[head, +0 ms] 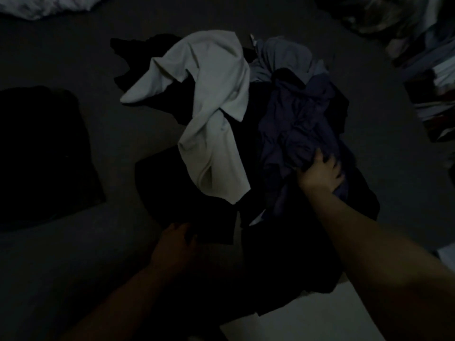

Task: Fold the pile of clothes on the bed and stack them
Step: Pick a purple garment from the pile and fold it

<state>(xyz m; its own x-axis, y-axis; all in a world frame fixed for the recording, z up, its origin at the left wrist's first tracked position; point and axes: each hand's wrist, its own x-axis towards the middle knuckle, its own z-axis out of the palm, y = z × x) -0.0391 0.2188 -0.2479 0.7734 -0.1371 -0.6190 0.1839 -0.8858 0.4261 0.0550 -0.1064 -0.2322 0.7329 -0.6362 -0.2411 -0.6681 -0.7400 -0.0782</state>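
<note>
From the head camera, the pile of clothes [246,124] sits crumpled in the middle of the dark bed [73,57], a pale shirt [216,114] draped over black pieces and a navy garment [300,124] bunched on its right. The right hand [320,173] grips the navy cloth with curled fingers. The left hand [174,244] seems to pinch a black garment [187,193], though dim light hides its fingers.
</note>
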